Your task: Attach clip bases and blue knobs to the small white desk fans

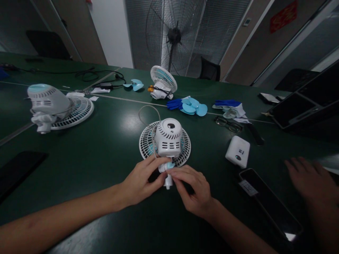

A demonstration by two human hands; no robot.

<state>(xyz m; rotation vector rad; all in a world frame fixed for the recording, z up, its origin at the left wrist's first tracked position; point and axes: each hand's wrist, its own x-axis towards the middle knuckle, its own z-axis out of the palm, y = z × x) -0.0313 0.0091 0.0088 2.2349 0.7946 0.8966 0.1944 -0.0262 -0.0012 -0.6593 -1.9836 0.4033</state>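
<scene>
A small white desk fan (166, 139) lies grille-down on the dark green table (106, 148), its motor housing facing up. My left hand (141, 181) and my right hand (194, 188) both pinch the fan's white neck piece with a light blue part (167, 171) at the near edge of the grille. The fan's thin white cord (148, 109) loops behind it.
Another white fan (54, 107) lies at the left, a third (162, 83) at the back. Blue blades (193, 106), blue gloves (229, 104), glasses (228, 124), a white box (237, 151) and a black phone (267, 203) lie right. Another person's hand (308, 176) rests at right.
</scene>
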